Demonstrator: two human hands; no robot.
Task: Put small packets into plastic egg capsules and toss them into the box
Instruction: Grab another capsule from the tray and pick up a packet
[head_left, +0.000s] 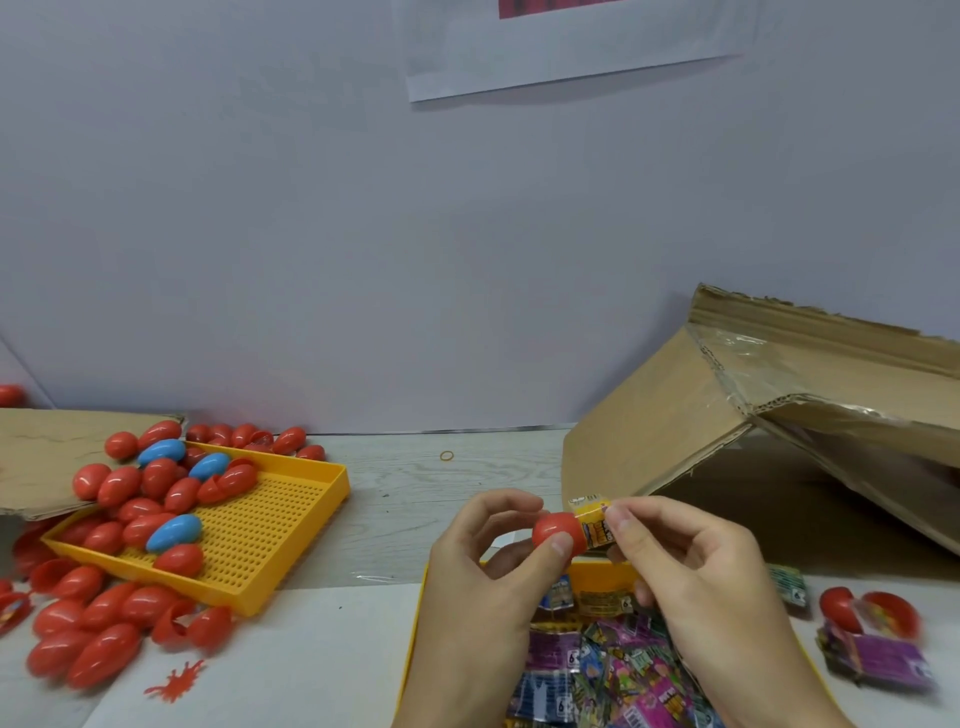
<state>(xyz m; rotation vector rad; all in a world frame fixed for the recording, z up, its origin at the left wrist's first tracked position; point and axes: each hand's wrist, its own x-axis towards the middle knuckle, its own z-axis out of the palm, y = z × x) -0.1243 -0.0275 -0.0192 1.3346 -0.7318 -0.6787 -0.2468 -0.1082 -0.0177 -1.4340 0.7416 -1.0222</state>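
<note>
Pale wood-grain bench (405, 493) under blank grey wall (311, 234); left hand (483, 566) pinching glossy red egg capsule (555, 527), right hand (696, 577) pinching crinkly yellow packet (592, 522); perforated yellow tray (270, 530), torn cardboard box (675, 405).

Plain pale lavender-grey wall (260, 208) fills the far side, evenly lit. White paper sheet (566, 52) stuck high on it, right of centre, red patch at top edge. Light wood-grain tabletop (415, 493) meets the wall's base.

Pale wood-grain table (415, 493) with yellow tray (291, 525), loose red eggs (93, 629), cardboard box (727, 415), rubber band (447, 456)
</note>
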